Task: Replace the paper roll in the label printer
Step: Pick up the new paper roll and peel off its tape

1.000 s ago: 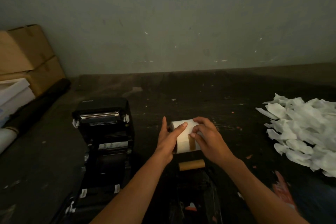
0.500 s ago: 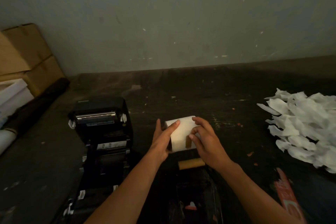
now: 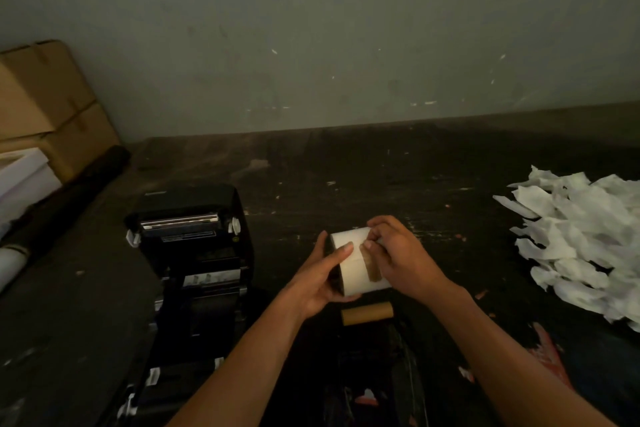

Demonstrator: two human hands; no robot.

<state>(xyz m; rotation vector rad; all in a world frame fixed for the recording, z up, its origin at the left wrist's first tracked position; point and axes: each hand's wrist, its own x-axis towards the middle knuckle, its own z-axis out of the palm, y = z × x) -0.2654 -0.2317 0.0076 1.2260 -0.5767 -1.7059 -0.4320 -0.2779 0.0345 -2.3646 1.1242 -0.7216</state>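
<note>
The paper roll (image 3: 358, 262) is held above the dark table (image 3: 398, 184), right of the open label printer (image 3: 194, 246). The left hand (image 3: 320, 279) cups its end, fingers curled round it; the right hand (image 3: 398, 255) pinches at the taped leading edge. It looks light and stiff, but unwinds easily, so holding it by the ends seems safest.

No text could be read anywhere. The label printer (image 3: 194, 253) carried a dark sticker with pale print below its metal bar, too small and dim to make out. Faint marking on its lid was likewise illegible.
</note>
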